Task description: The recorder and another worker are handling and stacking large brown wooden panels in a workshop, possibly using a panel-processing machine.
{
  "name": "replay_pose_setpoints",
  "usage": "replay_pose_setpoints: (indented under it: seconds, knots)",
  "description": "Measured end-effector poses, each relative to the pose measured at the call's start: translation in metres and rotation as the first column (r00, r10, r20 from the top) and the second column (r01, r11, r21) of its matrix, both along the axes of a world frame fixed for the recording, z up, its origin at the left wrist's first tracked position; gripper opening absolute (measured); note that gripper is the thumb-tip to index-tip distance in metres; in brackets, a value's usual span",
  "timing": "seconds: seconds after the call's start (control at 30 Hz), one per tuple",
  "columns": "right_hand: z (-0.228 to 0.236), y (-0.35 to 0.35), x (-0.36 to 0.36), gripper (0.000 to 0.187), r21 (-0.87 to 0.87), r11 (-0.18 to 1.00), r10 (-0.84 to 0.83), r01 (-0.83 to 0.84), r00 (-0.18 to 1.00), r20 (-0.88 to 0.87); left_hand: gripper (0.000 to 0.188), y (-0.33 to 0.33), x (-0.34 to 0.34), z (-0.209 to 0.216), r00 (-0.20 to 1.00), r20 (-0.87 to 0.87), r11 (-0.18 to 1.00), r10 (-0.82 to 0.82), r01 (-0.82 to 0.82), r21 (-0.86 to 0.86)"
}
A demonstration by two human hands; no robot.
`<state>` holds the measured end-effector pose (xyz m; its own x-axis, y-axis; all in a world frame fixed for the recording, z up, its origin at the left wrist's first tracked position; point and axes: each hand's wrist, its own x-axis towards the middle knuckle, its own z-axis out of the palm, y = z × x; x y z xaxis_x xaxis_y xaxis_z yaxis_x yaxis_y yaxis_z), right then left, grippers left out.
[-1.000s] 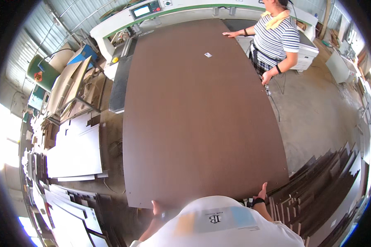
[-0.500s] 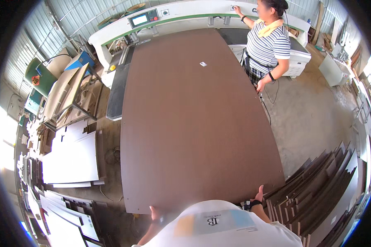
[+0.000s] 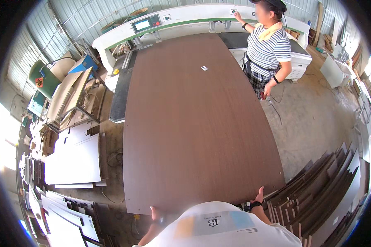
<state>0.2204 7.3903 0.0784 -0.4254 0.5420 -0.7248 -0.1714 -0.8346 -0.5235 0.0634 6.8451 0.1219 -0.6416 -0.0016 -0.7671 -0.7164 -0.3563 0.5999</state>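
Observation:
A large dark brown panel [image 3: 193, 136] stretches from my body to the machine, with a small white label [image 3: 204, 68] on its far half. At its near edge, my left hand [image 3: 154, 215] grips the left part, thumb up and fingers hidden below. Near the right corner, my right hand [image 3: 257, 195] grips the same edge with its thumb raised and a dark band at the wrist. The fingers under the panel cannot be seen.
The panel's far end reaches a white machine beam [image 3: 185, 20] with a control screen. At the far right a person [image 3: 268, 53] touches a button and holds a small hose-fed tool. Brown boards [image 3: 317, 189] stand at right, pale boards [image 3: 76, 160] at left.
The machine and the panel's far end sit slightly lower in view. The other person's lower hand has moved slightly down and right with the tool. My hands keep their hold on the panel.

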Motion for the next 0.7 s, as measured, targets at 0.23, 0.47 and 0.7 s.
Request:
replay_pose_setpoints:
  seconds: [0.23,0.47,0.7]
  knots:
    - [0.008,-0.015,-0.024,0.07,0.001,0.998,0.067,-0.067,0.996,-0.051,0.08,-0.108,0.021,-0.132,0.742,-0.489,0.88,-0.458,0.303,-0.365]
    - [-0.012,-0.002,-0.001,0.072,0.092,0.994,0.056,-0.053,0.998,-0.024,0.074,-0.022,-0.001,-0.067,0.996,-0.083,0.999,0.017,-0.013,0.043]
    - [0.006,-0.014,-0.011,0.065,0.008,0.985,0.171,-0.171,0.985,-0.026,0.072,-0.028,0.0,-0.09,0.992,-0.098,0.996,0.074,-0.079,-0.048]
